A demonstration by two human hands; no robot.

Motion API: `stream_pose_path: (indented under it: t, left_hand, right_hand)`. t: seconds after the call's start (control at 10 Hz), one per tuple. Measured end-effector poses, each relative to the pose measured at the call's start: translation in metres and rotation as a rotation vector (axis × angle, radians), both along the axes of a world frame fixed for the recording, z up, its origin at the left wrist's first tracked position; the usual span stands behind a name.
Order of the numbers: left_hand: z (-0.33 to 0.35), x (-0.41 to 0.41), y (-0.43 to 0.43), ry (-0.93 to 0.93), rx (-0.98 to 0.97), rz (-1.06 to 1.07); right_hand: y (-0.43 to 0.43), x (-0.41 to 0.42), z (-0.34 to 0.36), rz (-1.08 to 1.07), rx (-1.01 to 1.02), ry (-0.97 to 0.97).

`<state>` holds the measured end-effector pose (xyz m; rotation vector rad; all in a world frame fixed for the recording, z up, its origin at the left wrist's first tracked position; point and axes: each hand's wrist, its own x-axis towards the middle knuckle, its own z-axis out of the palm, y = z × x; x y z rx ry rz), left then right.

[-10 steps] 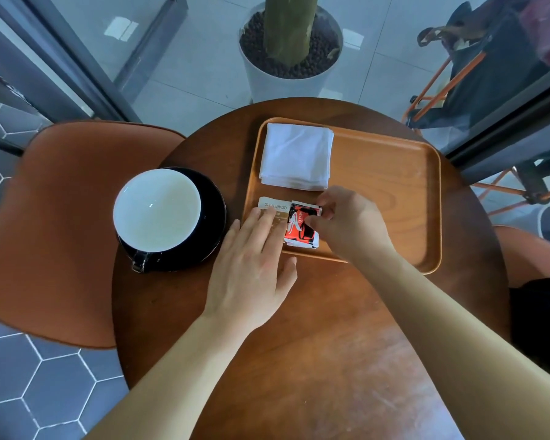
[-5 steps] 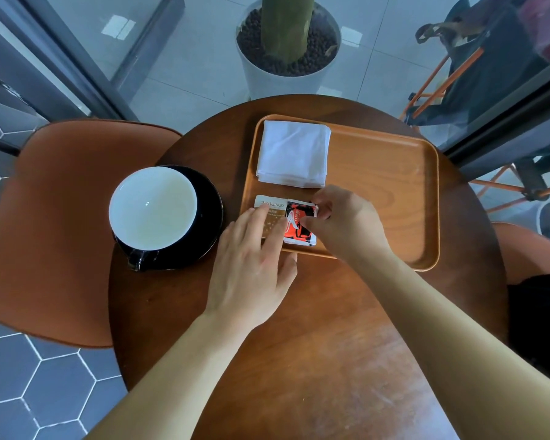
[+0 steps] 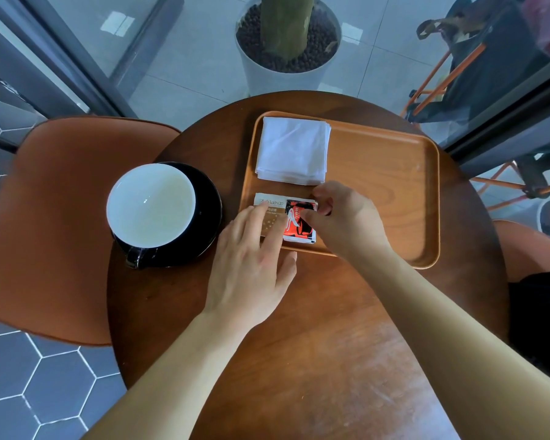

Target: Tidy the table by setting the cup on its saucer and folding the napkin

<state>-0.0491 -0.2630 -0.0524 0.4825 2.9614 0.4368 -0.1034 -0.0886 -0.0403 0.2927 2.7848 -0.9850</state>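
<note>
A black cup with a white inside (image 3: 151, 203) stands on its black saucer (image 3: 208, 214) at the left of the round wooden table (image 3: 299, 360). A folded white napkin (image 3: 292, 150) lies at the far left corner of the wooden tray (image 3: 394, 192). In the tray's near left corner lie a beige sachet (image 3: 269, 203) and a red and black sachet (image 3: 299, 223). My left hand (image 3: 251, 274) reaches in with straight fingers, fingertips resting on the beige sachet. My right hand (image 3: 346, 220) pinches the red and black sachet at its right edge.
An orange-brown chair seat (image 3: 54, 223) stands left of the table. Behind the glass beyond the table is a white planter (image 3: 286, 65) with a green trunk. A folded orange-framed chair (image 3: 477, 58) is at the far right. The right part of the tray is bare.
The red and black sachet has been lowered from a tilted position and now lies flat beside the beige one. Both hands have stayed almost in place.
</note>
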Motion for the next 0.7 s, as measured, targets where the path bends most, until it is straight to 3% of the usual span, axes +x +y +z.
stream_pose_path:
  t: [0.7]
  left_hand:
    - [0.011, 0.004, -0.001, 0.026, -0.003, 0.011]
  right_hand:
    - [0.007, 0.006, 0.010, -0.069, -0.081, -0.052]
